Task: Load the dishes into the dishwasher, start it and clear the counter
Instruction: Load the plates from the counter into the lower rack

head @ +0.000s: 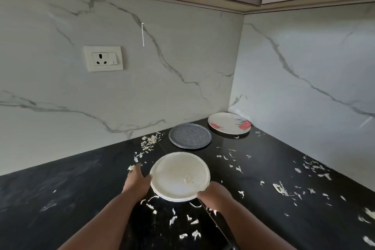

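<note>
Both hands on the white plates (179, 176) now, left hand (137, 181) and right hand (215, 194) with fingers clamped on opposite rims. Stiff, breakable and likely slick (scraps on top), so rim grips suit this stack near the bench's front edge.

A round white plate (180, 176) sits low in the middle of the frame on the black counter (71, 184), tilted slightly, with a few pale scraps on its near part and what looks like a second rim just beneath its near edge. Above it, near the center, a speckled grey plate (190, 136) lies flat, and just to its right a white plate with red flowers (229, 123) lies flat in the corner. Pale food scraps (149, 142) are scattered across the counter, thickest at the right edge and lower middle of the frame.
</note>
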Demonstrator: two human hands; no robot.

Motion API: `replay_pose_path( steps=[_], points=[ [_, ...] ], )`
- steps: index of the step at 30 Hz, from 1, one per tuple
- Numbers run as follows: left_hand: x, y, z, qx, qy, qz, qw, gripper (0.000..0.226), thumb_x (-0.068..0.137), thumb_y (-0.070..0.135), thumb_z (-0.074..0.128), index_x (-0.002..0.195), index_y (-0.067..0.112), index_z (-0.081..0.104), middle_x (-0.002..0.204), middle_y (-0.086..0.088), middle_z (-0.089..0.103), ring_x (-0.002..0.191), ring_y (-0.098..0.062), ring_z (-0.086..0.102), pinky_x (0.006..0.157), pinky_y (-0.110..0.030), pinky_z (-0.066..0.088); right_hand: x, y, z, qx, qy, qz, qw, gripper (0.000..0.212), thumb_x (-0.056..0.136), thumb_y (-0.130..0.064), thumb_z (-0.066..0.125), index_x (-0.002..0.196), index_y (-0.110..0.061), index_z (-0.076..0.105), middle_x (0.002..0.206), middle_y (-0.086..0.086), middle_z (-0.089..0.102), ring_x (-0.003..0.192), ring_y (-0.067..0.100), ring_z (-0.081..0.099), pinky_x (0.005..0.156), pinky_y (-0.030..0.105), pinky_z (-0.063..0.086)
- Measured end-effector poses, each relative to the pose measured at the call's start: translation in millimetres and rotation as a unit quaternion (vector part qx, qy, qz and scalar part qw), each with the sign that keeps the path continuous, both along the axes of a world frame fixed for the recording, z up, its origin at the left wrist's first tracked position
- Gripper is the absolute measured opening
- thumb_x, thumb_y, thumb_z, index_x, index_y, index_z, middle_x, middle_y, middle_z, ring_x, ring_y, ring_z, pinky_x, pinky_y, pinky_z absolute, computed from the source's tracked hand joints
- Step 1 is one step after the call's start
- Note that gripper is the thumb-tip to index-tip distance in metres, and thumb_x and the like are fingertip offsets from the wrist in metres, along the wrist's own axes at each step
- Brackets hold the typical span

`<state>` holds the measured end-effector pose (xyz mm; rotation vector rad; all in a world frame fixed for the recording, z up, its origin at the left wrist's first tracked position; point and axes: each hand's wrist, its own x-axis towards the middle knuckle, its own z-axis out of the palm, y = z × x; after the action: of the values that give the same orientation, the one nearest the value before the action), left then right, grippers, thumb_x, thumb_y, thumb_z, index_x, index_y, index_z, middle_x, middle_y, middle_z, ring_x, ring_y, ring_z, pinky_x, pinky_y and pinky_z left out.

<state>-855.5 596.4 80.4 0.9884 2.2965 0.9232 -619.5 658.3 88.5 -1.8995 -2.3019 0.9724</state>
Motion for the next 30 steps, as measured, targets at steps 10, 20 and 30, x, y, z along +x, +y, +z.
replay_pose_path(
  steps=[10,20,30],
  points=[
    [-19.8,78.3,-10.6,-0.074,-0.091,-0.041,0.992,0.075,0.088,0.037,0.063,0.150,0.013,0.028,0.146,-0.015,0.041,0.126,-0.033,0.048,0.105,-0.041,0.041,-30.4,34.9,-22.0,-0.152,0.214,-0.345,0.901,0.010,0.089,-0.016,0.059,0.082,-0.013,0.051,0.078,0.007,0.052,0.064,0.017,0.050,0.049,0.020,0.044],
    [-3.1,95.6,9.2,0.078,-0.421,0.017,0.904,0.012,0.080,0.012,0.067,0.091,0.008,0.065,0.081,-0.010,0.064,0.072,-0.025,0.060,0.061,-0.028,0.048,-3.7,31.0,-27.9,-0.168,0.286,-0.413,0.848,0.024,0.101,-0.025,0.050,0.087,-0.006,0.055,0.062,0.006,0.061,0.044,0.017,0.048,0.036,0.017,0.037],
    [76.2,85.8,91.0,0.288,-0.007,-0.256,0.923,0.040,0.094,0.014,0.047,0.127,0.028,0.063,0.103,0.007,0.071,0.093,-0.016,0.065,0.072,-0.021,0.046,45.0,-6.9,-22.7,0.051,0.112,-0.351,0.928,0.018,0.099,-0.020,0.044,0.103,-0.013,0.060,0.100,0.008,0.067,0.090,0.025,0.065,0.077,0.035,0.051]
  ],
)
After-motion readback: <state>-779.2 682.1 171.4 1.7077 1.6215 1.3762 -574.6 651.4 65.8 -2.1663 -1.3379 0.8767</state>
